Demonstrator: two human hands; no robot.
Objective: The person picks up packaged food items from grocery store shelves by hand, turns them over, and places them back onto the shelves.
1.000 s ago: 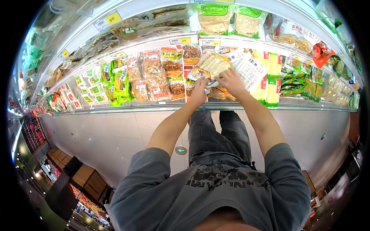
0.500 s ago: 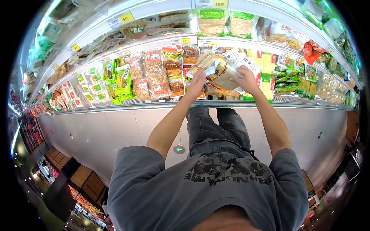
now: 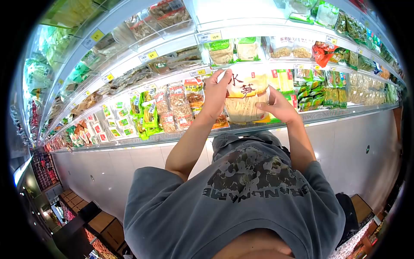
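A plastic bag of bamboo shoots (image 3: 245, 108), with pale strips inside and large dark characters on its front, stands upright between my hands, its face towards me. My left hand (image 3: 215, 93) grips the bag's upper left edge. On the right side, my right hand (image 3: 281, 108) pinches the lower edge, with the thumb on the front. The bag is in front of the lower shelf and hides part of the goods there. Just right of it are yellow and green packs (image 3: 282, 80).
Red-labelled packs (image 3: 177, 103) and green packs (image 3: 149, 114) fill the lower shelf to the left. Dark green packs (image 3: 311, 90) lie to the right. Price-tag rails (image 3: 172, 52) run along the shelf edges above my hands.
The bag has turned from a tilted, crumpled pose to upright, its printed front now facing me. My left hand has moved up along its side. The view has tilted and shifted.
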